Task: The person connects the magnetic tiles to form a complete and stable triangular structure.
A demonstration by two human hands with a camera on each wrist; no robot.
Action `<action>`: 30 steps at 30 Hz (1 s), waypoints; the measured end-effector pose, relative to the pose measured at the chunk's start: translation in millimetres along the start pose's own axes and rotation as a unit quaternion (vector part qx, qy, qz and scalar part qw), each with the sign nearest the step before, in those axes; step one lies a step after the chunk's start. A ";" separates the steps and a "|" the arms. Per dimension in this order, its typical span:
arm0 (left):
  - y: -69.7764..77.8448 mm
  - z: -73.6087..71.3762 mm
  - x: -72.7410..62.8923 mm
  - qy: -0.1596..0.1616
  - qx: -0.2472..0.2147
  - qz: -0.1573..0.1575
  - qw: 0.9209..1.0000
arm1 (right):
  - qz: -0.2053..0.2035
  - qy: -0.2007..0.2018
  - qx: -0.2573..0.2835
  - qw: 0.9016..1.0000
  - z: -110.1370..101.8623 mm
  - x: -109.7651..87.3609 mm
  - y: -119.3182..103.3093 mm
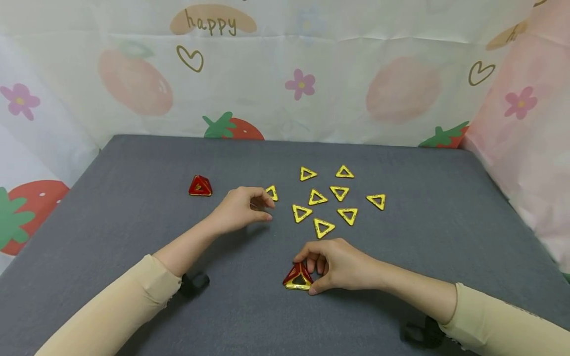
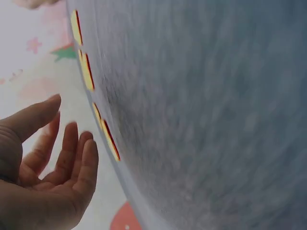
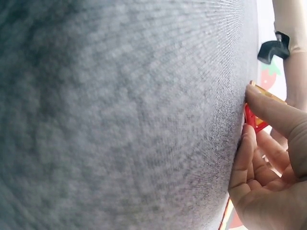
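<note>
A small pyramid of triangular magnetic tiles [image 1: 298, 283], dark red with a yellow-edged face toward me, sits on the table near the front middle. My right hand [image 1: 345, 264] holds it between thumb and index finger; in the right wrist view part of the red and yellow pyramid [image 3: 261, 125] shows beside the thumb. Farther left, my left hand [image 1: 242, 210] hovers over the cloth with loosely bent fingers and nothing between them. Just beyond its fingertips lies a yellow triangular tile [image 1: 274, 193], partly covered by the hand.
Several yellow triangular tiles with open centres, such as one tile [image 1: 323, 228], lie spread right of the left hand. A second red pyramid [image 1: 200, 186] stands at the back left. Grey cloth [image 1: 240, 306] covers the table; a printed curtain [image 1: 338, 64] hangs around it.
</note>
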State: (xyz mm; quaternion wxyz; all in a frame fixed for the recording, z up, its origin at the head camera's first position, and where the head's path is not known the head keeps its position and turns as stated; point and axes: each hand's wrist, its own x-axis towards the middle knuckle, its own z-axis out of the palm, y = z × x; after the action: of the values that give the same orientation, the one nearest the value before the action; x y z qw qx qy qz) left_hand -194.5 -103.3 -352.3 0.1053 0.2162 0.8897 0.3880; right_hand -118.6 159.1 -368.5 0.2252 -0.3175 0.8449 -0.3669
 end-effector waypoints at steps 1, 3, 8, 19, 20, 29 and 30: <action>-1.2 -1.8 2.1 0.008 0.001 -0.005 1.000 | 0.000 0.000 -0.001 1.000 0.2 0.3 0.4; -4.3 -4.9 7.4 0.022 0.006 -0.012 1.000 | 0.000 -0.001 -0.001 1.000 0.5 0.5 0.5; -6.8 -14.3 21.2 0.046 0.009 -0.038 0.998 | 0.003 -0.001 0.000 1.000 0.3 0.1 0.0; -15.2 -23.2 48.6 -0.046 0.052 -0.048 0.996 | -0.006 -0.005 0.004 1.000 0.2 0.2 -1.1; -16.2 -23.0 49.9 -0.052 0.058 -0.046 0.996 | -0.006 -0.005 0.004 1.000 0.4 0.2 -1.3; -19.3 -16.6 54.6 -0.061 0.072 -0.044 0.995 | 0.001 -0.001 -0.003 1.000 0.9 -0.2 -1.3; -19.8 -15.8 54.6 -0.059 0.073 -0.044 0.995 | 0.000 -0.001 -0.004 1.000 1.0 -0.1 -1.3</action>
State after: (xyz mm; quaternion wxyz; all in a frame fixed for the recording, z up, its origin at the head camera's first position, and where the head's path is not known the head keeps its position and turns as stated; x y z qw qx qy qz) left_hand -254.4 -100.0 -357.3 0.1586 0.2063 0.9165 0.3037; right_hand -117.4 158.1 -368.2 0.2250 -0.3188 0.8460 -0.3634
